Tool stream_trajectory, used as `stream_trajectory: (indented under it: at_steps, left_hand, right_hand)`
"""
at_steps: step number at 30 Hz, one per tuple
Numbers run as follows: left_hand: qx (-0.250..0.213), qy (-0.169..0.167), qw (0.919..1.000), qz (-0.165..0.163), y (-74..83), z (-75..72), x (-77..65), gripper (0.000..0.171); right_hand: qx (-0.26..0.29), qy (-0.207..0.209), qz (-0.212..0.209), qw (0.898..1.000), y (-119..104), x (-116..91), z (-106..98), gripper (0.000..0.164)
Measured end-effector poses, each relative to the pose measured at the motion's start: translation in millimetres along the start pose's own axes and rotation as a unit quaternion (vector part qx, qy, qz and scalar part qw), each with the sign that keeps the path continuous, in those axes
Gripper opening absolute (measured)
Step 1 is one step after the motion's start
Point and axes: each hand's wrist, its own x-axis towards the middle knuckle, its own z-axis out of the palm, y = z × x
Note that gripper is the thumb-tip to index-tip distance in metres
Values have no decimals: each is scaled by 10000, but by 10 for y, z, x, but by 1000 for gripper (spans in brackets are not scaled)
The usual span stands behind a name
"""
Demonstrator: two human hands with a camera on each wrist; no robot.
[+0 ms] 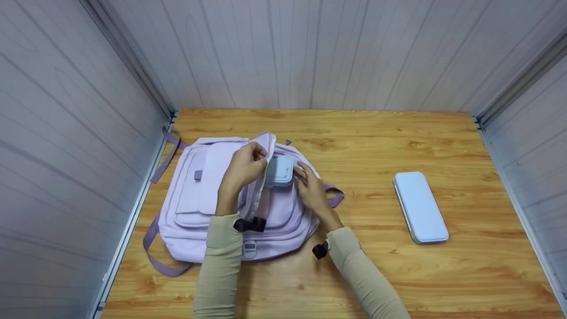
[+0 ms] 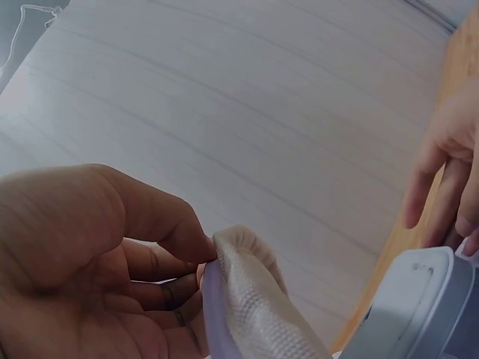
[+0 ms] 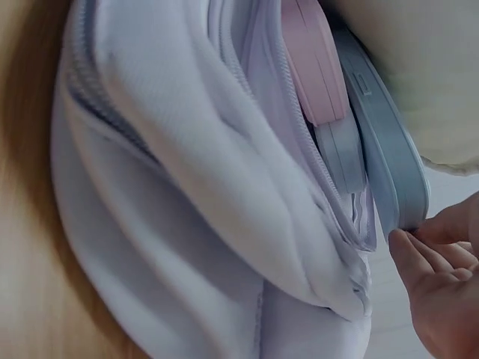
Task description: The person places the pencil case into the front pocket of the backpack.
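A lilac backpack [image 1: 190,186] lies on the table with its compartment unzipped. My left hand [image 1: 243,166] pinches the edge of the lifted flap [image 2: 254,299], which shows a pale lining. From the opening sticks out a light blue hard case [image 1: 281,170] with rounded corners. At its outer end, my right hand [image 1: 312,190] holds the case between thumb and fingertips, as the right wrist view shows. Inside the bag beside it sit a pink case [image 3: 314,67] and a grey-blue case [image 3: 344,157]. The inner end of the light blue case is hidden in the bag.
Another long light blue case [image 1: 421,208] lies on the wooden table [image 1: 354,146] to the right. Purple straps [image 1: 166,155] spread out from the backpack at the left. Pale panels [image 1: 288,53] wall in the table at the back and sides.
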Motion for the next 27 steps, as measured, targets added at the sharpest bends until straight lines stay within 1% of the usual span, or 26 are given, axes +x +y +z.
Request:
stream_trajectory:
  at_steps: [8, 15, 18, 21, 27]
  left_hand:
    - [-55, -29, 10000, -21, -1, 1, -10, 17]
    - [-22, -147, 9999, -22, 0, -6, -18, 19]
    - [21, -108, 9999, 8, -1, 0, -14, 19]
    - [53, -67, 10000, 31, -3, 7, -12, 18]
    - [50, -24, 10000, 43, 9, 20, -16, 18]
  right_hand:
    - [149, -319, 148, 9993, 2, 77, 2, 47]
    - [490, -804, 511, 9943, -5, 132, 2, 56]
    - [477, -978, 630, 9921, -16, 151, 9, 59]
    - [370, -1137, 644, 9907, -31, 167, 20, 62]
    - [169, -1381, 534, 9888, -64, 203, 33, 63]
